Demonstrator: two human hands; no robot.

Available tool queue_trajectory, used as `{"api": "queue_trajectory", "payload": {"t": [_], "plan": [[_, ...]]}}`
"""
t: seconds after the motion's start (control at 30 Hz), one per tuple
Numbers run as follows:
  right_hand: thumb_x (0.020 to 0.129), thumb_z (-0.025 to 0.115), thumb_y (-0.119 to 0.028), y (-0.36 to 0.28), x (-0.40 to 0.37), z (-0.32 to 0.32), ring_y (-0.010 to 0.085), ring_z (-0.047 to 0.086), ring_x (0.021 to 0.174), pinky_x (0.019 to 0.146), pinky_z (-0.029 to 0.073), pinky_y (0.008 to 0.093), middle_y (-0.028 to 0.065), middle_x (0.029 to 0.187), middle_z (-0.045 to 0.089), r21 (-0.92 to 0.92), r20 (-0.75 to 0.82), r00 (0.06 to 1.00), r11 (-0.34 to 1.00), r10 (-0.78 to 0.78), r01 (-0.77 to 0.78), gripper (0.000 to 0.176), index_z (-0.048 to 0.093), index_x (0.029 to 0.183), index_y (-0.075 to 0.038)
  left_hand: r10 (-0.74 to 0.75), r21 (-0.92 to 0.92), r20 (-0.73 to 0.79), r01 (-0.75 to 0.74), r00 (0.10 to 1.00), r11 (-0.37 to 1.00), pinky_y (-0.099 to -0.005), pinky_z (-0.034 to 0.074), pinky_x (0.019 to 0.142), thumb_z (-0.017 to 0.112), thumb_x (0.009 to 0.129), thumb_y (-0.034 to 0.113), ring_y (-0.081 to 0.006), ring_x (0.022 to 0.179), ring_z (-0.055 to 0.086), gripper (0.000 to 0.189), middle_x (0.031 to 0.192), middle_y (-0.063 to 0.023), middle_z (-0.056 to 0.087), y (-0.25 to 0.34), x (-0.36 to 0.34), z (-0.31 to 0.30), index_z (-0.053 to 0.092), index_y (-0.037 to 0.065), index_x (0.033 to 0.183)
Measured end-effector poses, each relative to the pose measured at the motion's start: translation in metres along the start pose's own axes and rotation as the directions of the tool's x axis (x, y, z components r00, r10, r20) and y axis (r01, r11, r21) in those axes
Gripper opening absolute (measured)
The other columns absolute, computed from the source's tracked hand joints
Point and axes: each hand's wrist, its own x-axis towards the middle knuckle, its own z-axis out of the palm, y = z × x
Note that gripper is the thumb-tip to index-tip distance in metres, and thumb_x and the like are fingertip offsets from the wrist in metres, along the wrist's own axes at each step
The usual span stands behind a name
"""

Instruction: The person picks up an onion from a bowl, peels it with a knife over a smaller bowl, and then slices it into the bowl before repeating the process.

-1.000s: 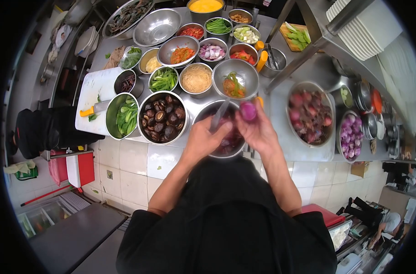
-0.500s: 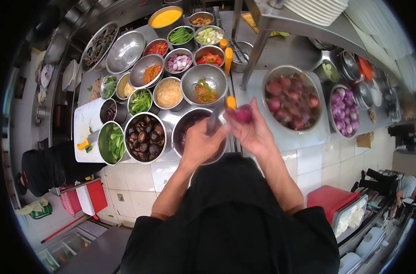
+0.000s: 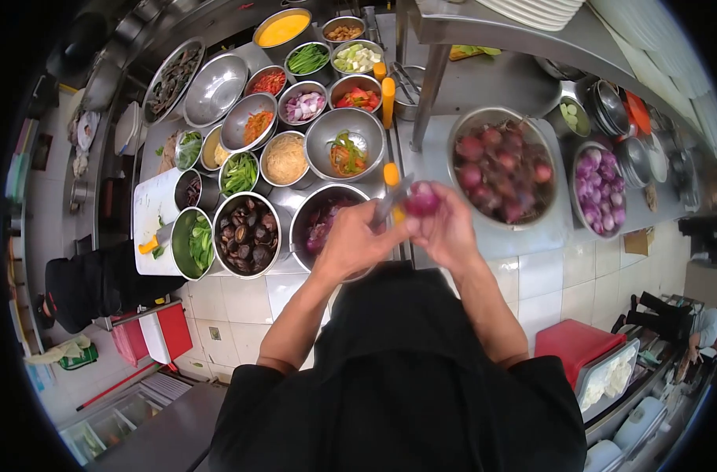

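My left hand [image 3: 354, 238] is closed on a knife [image 3: 391, 203], whose blade points up and to the right beside the onion. A red onion [image 3: 423, 199] sits in the fingers of my right hand [image 3: 450, 230]. Both hands meet in front of my chest, my left hand over the right edge of a steel pot [image 3: 297, 228] that holds red onion pieces [image 3: 321, 228]. To the right stands a large bowl [image 3: 559, 181] of unpeeled red onions [image 3: 470, 175]. Farther right, another bowl holds peeled purple onions [image 3: 597, 189].
Steel containers of cut vegetables, noodles and mushrooms [image 3: 248, 236] crowd the counter at the left. A cutting board [image 3: 148, 216] with a yellow-handled knife lies beyond them. A shelf post [image 3: 431, 94] rises ahead. People are at the far left [image 3: 91, 287] and far right [image 3: 673, 322].
The knife blade now shows more clearly beside the onion, angled up and to the right. Both hands have shifted slightly to the right, and the view has moved a little.
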Motion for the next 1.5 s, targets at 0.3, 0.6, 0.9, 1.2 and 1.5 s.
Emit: {"api": "queue_trajectory", "payload": {"t": [0.3,0.6,0.9,1.2,1.5], "plan": [[0.1,0.039,-0.044,0.022,0.003,0.027,0.0067,0.051,0.057,0.044,0.029,0.0211,0.0009,0.079,0.061,-0.218,0.115,0.993,0.976,0.019,0.007,0.034,0.052,0.102,-0.013,0.079,-0.053,-0.049,-0.081,0.996,0.995,-0.0286,0.042,0.054,0.079,0.075,0.043,-0.01,0.057,0.049,0.046,0.059,-0.0046,0.056,-0.008,-0.016,-0.027,0.067,-0.002,0.079],[0.101,0.04,-0.041,0.049,0.001,0.057,0.003,0.044,0.062,0.049,0.03,0.0185,-0.0037,0.083,0.052,-0.372,0.096,0.991,0.92,-0.095,0.124,0.028,0.048,0.104,-0.015,0.06,-0.195,-0.1,-0.078,0.993,0.978,-0.0328,0.048,0.061,0.069,0.084,0.043,-0.0198,0.059,0.062,0.043,0.063,-0.0107,0.063,-0.017,-0.036,-0.046,0.071,0.001,0.094],[0.101,0.041,-0.046,0.065,-0.002,0.071,0.0029,0.042,0.069,0.054,0.032,0.0188,-0.0028,0.084,0.048,-0.541,0.169,0.961,0.794,-0.218,0.276,0.035,0.046,0.106,-0.012,-0.044,-0.252,-0.011,0.04,0.999,0.967,-0.028,0.047,0.055,0.06,0.092,0.039,-0.0118,0.057,0.06,0.042,0.065,-0.0093,0.067,-0.029,-0.045,-0.064,0.07,-0.002,0.088],[0.1,0.046,-0.044,0.063,0.002,0.071,0.0006,0.038,0.055,0.042,0.025,0.0167,-0.0047,0.076,0.05,-0.453,0.133,0.991,0.889,-0.002,0.063,0.034,0.052,0.107,-0.011,0.113,-0.126,-0.074,-0.121,0.991,0.985,-0.0277,0.045,0.059,0.065,0.091,0.04,-0.0074,0.063,0.05,0.042,0.064,-0.0043,0.062,-0.04,-0.045,-0.068,0.068,-0.002,0.087],[0.097,0.05,-0.047,0.049,-0.001,0.061,0.001,0.039,0.049,0.039,0.024,0.017,-0.0054,0.067,0.049,-0.5,0.055,0.997,0.866,0.048,-0.014,0.038,0.056,0.107,-0.012,0.061,-0.183,-0.152,-0.089,0.986,0.979,-0.0271,0.047,0.056,0.066,0.09,0.032,-0.0085,0.06,0.057,0.034,0.063,-0.0061,0.064,-0.029,-0.028,-0.063,0.069,-0.001,0.089]]}}
